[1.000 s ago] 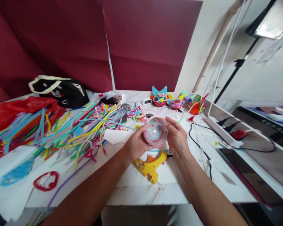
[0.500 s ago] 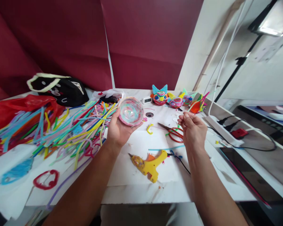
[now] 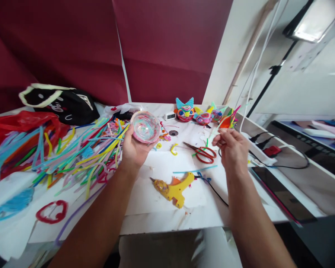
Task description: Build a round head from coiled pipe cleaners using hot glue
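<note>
A small bowl [image 3: 145, 127] with swirled pink, white and turquoise colouring rests in my left hand [image 3: 136, 149], its inside facing me. Thumb and fingers hold it from the left and below. Over the right part of the table, my right hand [image 3: 233, 145] is raised with fingertips pinched together; whatever is between them, if anything, is too small to name. Red-handled scissors [image 3: 205, 154] lie just left of that hand. Below the two hands, a yellow glue gun [image 3: 173, 189] lies on white paper [image 3: 139, 201]. A yellow curled pipe cleaner piece [image 3: 173, 150] lies between the hands.
Many coloured pipe cleaners [image 3: 83, 156] spread across the left, beside a red plastic bag [image 3: 56, 123] and a black bag [image 3: 69, 108]. Colourful animal-like crafts [image 3: 185, 111] stand at the back. On the right are a power strip [image 3: 261, 156] and a dark tablet-like device [image 3: 281, 193].
The view has shifted slightly, moving the table's things leftward in the picture. My right hand is a little farther right of the scissors. The bowl stays in my left hand.
</note>
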The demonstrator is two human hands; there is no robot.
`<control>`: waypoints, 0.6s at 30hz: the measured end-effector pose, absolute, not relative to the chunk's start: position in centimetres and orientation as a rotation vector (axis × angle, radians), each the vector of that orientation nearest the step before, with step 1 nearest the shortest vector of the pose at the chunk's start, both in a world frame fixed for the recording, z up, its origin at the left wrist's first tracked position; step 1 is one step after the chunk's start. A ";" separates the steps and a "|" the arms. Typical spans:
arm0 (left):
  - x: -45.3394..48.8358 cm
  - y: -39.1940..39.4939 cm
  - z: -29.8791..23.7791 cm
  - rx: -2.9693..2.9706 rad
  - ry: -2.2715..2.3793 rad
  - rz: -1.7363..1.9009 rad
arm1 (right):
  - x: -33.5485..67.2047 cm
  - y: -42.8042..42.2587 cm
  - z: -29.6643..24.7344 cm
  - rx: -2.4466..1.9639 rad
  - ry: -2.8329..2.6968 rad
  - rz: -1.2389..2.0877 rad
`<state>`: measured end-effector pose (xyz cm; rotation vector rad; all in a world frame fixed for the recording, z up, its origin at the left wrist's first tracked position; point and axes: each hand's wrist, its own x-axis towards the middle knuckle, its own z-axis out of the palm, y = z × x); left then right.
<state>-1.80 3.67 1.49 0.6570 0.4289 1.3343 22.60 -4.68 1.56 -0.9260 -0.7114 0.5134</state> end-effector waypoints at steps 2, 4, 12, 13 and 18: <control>-1.8 3.7 1.6 0.642 0.429 1.341 | 23.8 -6.2 2.7 -0.910 -0.742 0.393; -1.8 3.8 1.5 0.627 0.428 1.353 | 25.0 -7.6 3.7 -0.933 -0.770 0.301; 0.1 2.6 -0.9 0.583 0.520 1.104 | 25.0 -8.5 2.5 -1.139 -0.858 0.314; 0.4 2.3 -1.2 0.581 0.520 1.066 | 24.8 -8.0 2.2 -1.153 -0.881 0.311; 0.8 0.6 -1.5 0.597 0.264 0.820 | 24.6 -4.1 1.1 -1.271 -0.974 0.332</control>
